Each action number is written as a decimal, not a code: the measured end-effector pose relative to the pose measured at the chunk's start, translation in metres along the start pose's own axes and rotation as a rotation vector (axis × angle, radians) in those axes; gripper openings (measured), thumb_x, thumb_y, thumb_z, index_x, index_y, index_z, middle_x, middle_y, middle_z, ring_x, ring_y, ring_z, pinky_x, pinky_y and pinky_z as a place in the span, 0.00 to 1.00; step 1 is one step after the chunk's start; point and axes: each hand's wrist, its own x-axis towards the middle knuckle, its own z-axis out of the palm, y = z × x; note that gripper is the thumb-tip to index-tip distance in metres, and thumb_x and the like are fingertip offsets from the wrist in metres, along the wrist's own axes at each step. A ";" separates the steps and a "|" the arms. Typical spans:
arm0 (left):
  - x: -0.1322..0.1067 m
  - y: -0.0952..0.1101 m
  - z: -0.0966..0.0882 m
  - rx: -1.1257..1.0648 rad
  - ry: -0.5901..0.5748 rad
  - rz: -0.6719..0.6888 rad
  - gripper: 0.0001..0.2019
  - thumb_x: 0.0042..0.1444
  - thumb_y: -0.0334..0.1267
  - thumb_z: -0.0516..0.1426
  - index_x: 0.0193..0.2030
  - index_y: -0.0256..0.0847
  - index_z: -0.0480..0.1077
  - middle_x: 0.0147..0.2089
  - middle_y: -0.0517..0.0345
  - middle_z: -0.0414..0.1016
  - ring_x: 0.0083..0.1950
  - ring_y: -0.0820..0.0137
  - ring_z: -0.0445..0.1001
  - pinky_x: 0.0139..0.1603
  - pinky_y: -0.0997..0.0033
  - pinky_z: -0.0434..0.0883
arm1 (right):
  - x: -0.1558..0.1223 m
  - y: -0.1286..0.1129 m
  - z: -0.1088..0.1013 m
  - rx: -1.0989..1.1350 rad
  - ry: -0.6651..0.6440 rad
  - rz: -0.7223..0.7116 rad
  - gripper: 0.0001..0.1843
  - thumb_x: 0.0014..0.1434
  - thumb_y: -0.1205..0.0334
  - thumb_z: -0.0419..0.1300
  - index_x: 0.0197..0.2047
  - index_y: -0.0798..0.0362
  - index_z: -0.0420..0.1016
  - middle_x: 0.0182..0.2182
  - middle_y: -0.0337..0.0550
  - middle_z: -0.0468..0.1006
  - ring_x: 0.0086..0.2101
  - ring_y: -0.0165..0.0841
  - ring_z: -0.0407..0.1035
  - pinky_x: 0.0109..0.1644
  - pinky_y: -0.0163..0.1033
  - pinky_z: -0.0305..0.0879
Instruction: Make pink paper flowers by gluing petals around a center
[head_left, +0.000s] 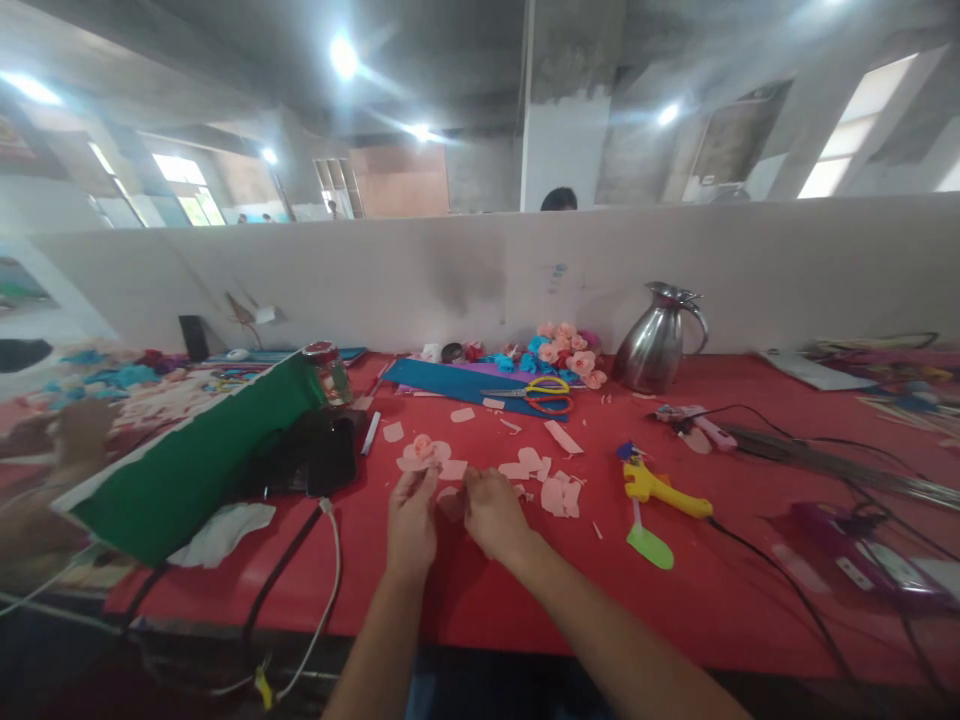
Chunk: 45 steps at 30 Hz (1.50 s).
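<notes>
My left hand (411, 520) and my right hand (491, 512) are close together over the red table (525, 590), fingers pinched on a small pink paper piece (450, 497) between them. Just beyond lies a half-made pink paper flower (424, 452) among several cut pink petals (559, 492). A yellow glue gun (660, 487) lies to the right of my right hand, its nozzle over a green scrap.
Yellow-and-orange scissors (541, 391) lie on blue foam sheets (457, 382) near finished paper flowers (566, 352). A steel jug (658, 340) stands at the back. A rolled green sheet (202, 455) and black device sit left. Cables cross the right side. Another person's hand (75, 432) shows far left.
</notes>
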 end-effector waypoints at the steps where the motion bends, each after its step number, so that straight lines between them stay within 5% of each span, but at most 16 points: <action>1: 0.001 0.000 0.001 -0.028 0.002 -0.012 0.11 0.34 0.36 0.68 0.28 0.39 0.74 0.28 0.62 0.76 0.32 0.78 0.72 0.38 0.80 0.66 | 0.000 0.003 -0.001 0.012 0.011 0.014 0.11 0.58 0.68 0.51 0.42 0.59 0.71 0.34 0.51 0.76 0.37 0.39 0.67 0.38 0.39 0.56; 11: 0.029 0.011 0.004 -0.091 0.043 0.071 0.14 0.32 0.32 0.68 0.29 0.38 0.72 0.29 0.63 0.75 0.30 0.79 0.69 0.34 0.79 0.63 | 0.002 -0.006 -0.003 0.013 -0.059 -0.045 0.13 0.59 0.61 0.52 0.35 0.58 0.76 0.36 0.55 0.77 0.39 0.42 0.68 0.42 0.41 0.57; 18: 0.028 -0.003 0.018 -0.095 0.075 -0.006 0.12 0.34 0.31 0.67 0.28 0.38 0.70 0.27 0.65 0.73 0.28 0.80 0.69 0.33 0.79 0.62 | 0.005 0.028 -0.013 0.283 0.008 0.103 0.06 0.57 0.69 0.52 0.35 0.56 0.70 0.31 0.47 0.76 0.33 0.34 0.68 0.35 0.35 0.57; 23: 0.019 -0.018 0.037 -0.135 0.023 -0.086 0.11 0.37 0.31 0.66 0.29 0.39 0.70 0.28 0.66 0.74 0.29 0.81 0.70 0.33 0.80 0.63 | 0.006 0.044 -0.011 1.019 0.153 0.206 0.04 0.54 0.61 0.56 0.29 0.52 0.68 0.25 0.37 0.69 0.27 0.30 0.63 0.29 0.35 0.62; 26: 0.016 -0.024 0.044 -0.222 -0.020 -0.193 0.09 0.40 0.29 0.65 0.29 0.39 0.70 0.29 0.64 0.74 0.29 0.79 0.71 0.34 0.79 0.66 | 0.007 0.054 -0.012 1.516 0.072 0.305 0.14 0.45 0.53 0.64 0.29 0.52 0.67 0.22 0.32 0.63 0.21 0.25 0.55 0.22 0.32 0.60; 29: 0.012 -0.024 0.043 -0.310 -0.097 -0.347 0.05 0.44 0.27 0.62 0.28 0.37 0.71 0.36 0.57 0.77 0.30 0.78 0.72 0.34 0.77 0.69 | 0.007 0.061 -0.014 1.723 0.024 0.329 0.19 0.39 0.53 0.69 0.26 0.53 0.65 0.19 0.31 0.61 0.20 0.23 0.54 0.20 0.28 0.55; 33: 0.007 -0.018 0.037 -0.354 -0.184 -0.400 0.05 0.50 0.25 0.56 0.29 0.36 0.72 0.44 0.50 0.76 0.32 0.77 0.73 0.33 0.78 0.71 | 0.007 0.064 -0.017 1.756 0.019 0.320 0.19 0.40 0.51 0.69 0.27 0.53 0.66 0.20 0.32 0.63 0.21 0.24 0.56 0.20 0.27 0.56; 45: 0.004 -0.014 0.038 -0.315 -0.261 -0.484 0.07 0.52 0.22 0.53 0.29 0.34 0.71 0.44 0.44 0.77 0.54 0.65 0.72 0.45 0.76 0.74 | 0.005 0.069 -0.024 1.679 -0.005 0.239 0.18 0.44 0.49 0.66 0.29 0.53 0.67 0.25 0.33 0.67 0.25 0.26 0.62 0.26 0.32 0.64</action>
